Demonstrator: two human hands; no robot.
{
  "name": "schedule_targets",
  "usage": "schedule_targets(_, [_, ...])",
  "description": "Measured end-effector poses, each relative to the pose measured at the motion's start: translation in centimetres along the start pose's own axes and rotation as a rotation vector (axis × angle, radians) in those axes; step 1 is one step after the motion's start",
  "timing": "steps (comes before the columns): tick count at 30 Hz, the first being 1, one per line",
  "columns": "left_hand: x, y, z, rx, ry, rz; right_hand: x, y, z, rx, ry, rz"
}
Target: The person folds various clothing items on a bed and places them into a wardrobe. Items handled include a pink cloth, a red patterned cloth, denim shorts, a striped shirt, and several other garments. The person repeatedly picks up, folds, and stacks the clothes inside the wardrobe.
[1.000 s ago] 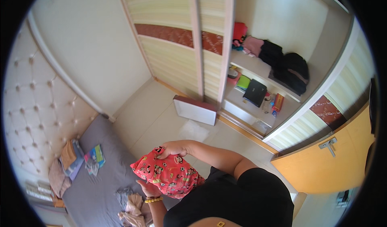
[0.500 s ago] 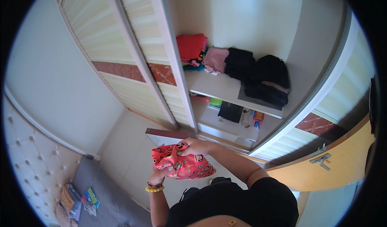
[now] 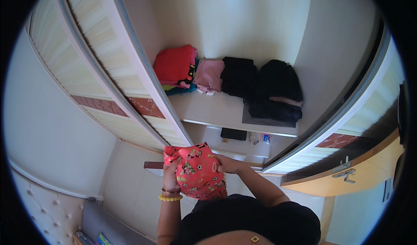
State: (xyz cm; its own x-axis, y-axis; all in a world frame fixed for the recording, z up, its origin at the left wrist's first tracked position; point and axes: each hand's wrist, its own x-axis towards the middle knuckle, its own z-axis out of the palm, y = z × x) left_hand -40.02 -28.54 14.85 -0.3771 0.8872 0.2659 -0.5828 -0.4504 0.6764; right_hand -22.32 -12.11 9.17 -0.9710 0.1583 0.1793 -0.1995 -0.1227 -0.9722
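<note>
Between my two hands is a red cloth bundle point(image 3: 200, 173) with a cartoon and football pattern. My left hand point(image 3: 172, 175), with a yellow bead bracelet at its wrist, is closed around its gathered left end. At the opposite edge, my right hand point(image 3: 227, 163) grips the cloth, its thumb on the near face and its other fingers hidden behind. Beyond the bundle, a wardrobe shelf point(image 3: 204, 109) bears a red folded stack point(image 3: 175, 64), pink folded clothes point(image 3: 209, 75), black folded clothes point(image 3: 239, 75) and a larger black pile point(image 3: 278, 88).
Below that shelf, a lower compartment holds a black flat box point(image 3: 233, 134) and small packets point(image 3: 266, 138). A sliding door point(image 3: 87, 71) stands at the left. To the right is a wooden door with a metal handle point(image 3: 345, 174). A grey bed point(image 3: 102, 219) lies lower left.
The bundle has been turned more upright, showing its broad face. My right hand has shifted from its top to its right edge. My view has moved closer to the wardrobe shelf.
</note>
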Motion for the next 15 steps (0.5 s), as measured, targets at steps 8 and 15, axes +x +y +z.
schedule_targets(8, [0.6,0.0,-1.6,-0.058,-0.168,-0.284,-1.5,-2.4,8.6,-0.174,0.668,-0.129])
schedule_targets(15, [1.8,-1.0,-0.6,0.553,-0.639,0.036,-1.3,-7.6,3.5,-0.042,0.935,-0.521])
